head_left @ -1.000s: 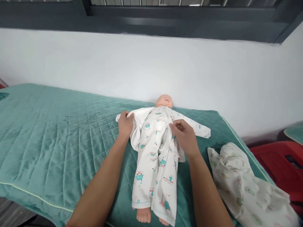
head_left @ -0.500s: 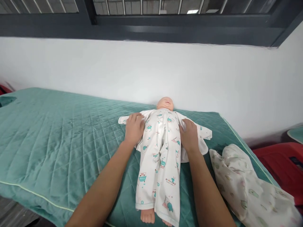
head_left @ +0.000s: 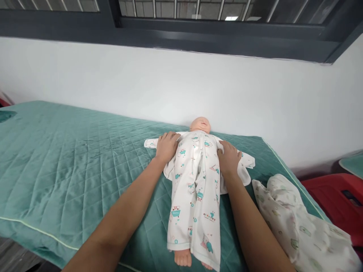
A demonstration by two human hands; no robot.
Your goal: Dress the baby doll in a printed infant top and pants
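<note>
A baby doll (head_left: 200, 124) lies on its back on a green quilted mattress (head_left: 70, 158), its head toward the wall. It wears a white romper with teal prints (head_left: 196, 189), and its bare feet (head_left: 183, 257) stick out at the near end. My left hand (head_left: 166, 146) rests flat on the doll's left side by the sleeve, fingers laid out on the cloth. My right hand (head_left: 229, 158) lies flat on the other side of the chest, over the other sleeve. Neither hand grips anything.
A crumpled white printed cloth (head_left: 295, 223) lies on the mattress at the right. Beyond it stands a red object (head_left: 334, 196). A white wall (head_left: 181, 87) runs close behind the doll's head, under a dark window frame (head_left: 198, 34).
A second ago my hands held the romper's flaps apart and pinched its front. Now the garment is shut over the doll and both hands lie flat beside its chest.
</note>
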